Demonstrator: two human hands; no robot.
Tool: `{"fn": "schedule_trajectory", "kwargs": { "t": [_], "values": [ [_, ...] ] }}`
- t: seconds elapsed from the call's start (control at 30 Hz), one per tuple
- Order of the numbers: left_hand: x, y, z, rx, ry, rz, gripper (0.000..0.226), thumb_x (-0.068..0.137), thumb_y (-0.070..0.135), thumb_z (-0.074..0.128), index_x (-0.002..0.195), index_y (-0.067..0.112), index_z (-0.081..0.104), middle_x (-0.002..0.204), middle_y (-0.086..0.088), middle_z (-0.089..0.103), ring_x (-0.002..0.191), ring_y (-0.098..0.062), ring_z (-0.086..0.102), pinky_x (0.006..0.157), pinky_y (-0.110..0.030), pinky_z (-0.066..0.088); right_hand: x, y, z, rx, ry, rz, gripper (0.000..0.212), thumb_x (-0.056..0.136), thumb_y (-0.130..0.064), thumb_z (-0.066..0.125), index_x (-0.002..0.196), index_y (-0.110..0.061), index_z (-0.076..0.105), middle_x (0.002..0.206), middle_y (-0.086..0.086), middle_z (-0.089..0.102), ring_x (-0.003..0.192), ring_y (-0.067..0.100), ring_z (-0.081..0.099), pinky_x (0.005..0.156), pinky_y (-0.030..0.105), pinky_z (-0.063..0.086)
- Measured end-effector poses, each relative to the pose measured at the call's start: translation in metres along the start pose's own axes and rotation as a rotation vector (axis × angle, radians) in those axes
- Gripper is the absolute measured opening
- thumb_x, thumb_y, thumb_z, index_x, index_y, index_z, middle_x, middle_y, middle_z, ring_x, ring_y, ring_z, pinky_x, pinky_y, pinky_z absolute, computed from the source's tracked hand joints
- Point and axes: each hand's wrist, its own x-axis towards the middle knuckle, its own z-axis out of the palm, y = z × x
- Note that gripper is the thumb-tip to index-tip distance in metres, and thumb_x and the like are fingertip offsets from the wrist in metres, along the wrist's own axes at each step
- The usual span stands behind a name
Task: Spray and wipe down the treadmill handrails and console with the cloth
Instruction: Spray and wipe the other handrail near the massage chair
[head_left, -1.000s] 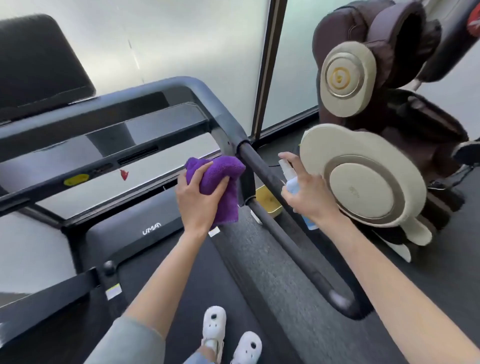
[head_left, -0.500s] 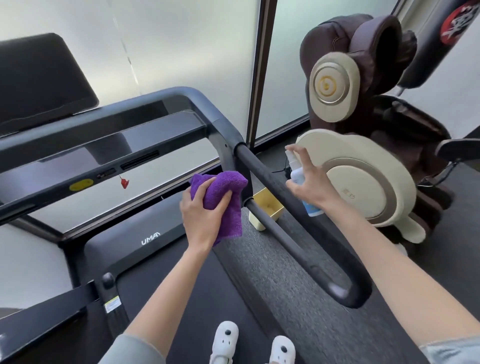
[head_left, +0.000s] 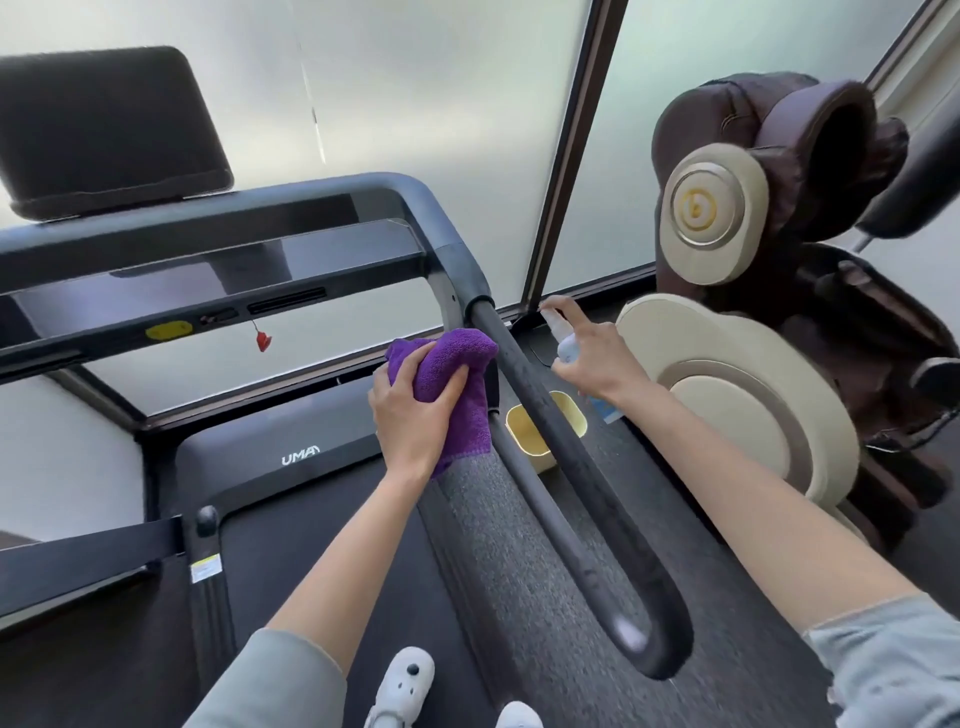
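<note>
The right hand (head_left: 587, 358) is lifting the spray bottle (head_left: 563, 340) higher toward the handrail (head_left: 550, 431) top — spraying likely imminent — while the left hand (head_left: 415, 415) is gripping the bunched cloth (head_left: 452, 379) beside it.

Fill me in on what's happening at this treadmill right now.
A person stands on the treadmill, cleaning its right handrail. The left hand grips a bunched purple cloth just inside the rail's upper end. The right hand holds a small spray bottle on the rail's outer side, nozzle toward the rail. The console ahead is untouched by either hand. A massage chair stands to the right.
</note>
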Motion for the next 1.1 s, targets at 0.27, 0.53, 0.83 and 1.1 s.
{"fn": "schedule_trajectory", "kwargs": {
  "t": [0.27, 0.53, 0.83, 1.1],
  "values": [
    [0.003, -0.002, 0.010, 0.033, 0.026, -0.019, 0.046, 0.080, 0.050, 0.072, 0.123, 0.038, 0.061, 0.124, -0.004, 0.052, 0.121, -0.024, 0.047, 0.094, -0.026, 0.034, 0.016, 0.009, 0.006, -0.017, 0.131, -0.067, 0.060, 0.079, -0.005, 0.057, 0.123, -0.037, 0.032, 0.065, 0.006, 0.051, 0.065, 0.037, 0.055, 0.066, 0.044, 0.054],
    [0.007, -0.003, 0.008, 0.015, 0.090, -0.044, 0.046, 0.079, 0.050, 0.073, 0.122, 0.039, 0.061, 0.120, -0.001, 0.050, 0.119, -0.023, 0.048, 0.095, -0.026, 0.035, 0.020, 0.016, 0.003, 0.011, 0.076, -0.071, 0.065, 0.078, -0.006, 0.056, 0.126, -0.042, 0.030, 0.068, 0.007, 0.052, 0.072, 0.040, 0.057, 0.071, 0.049, 0.054],
    [-0.016, -0.001, 0.019, 0.033, 0.081, -0.054, 0.047, 0.080, 0.049, 0.072, 0.124, 0.037, 0.061, 0.123, -0.005, 0.052, 0.119, -0.024, 0.047, 0.095, -0.025, 0.034, -0.032, 0.043, -0.001, 0.151, 0.102, -0.161, 0.067, 0.077, 0.000, 0.060, 0.131, -0.035, 0.040, 0.052, 0.001, 0.045, 0.050, 0.019, 0.048, 0.058, 0.037, 0.047],
    [-0.044, 0.000, 0.033, 0.040, 0.083, -0.060, 0.047, 0.079, 0.053, 0.071, 0.123, 0.039, 0.062, 0.122, -0.004, 0.051, 0.121, -0.024, 0.047, 0.097, -0.029, 0.037, -0.057, 0.058, 0.003, 0.132, 0.121, -0.165, 0.066, 0.075, 0.000, 0.061, 0.121, -0.041, 0.037, 0.047, -0.008, 0.038, 0.047, 0.016, 0.042, 0.061, 0.029, 0.037]
  ]
}}
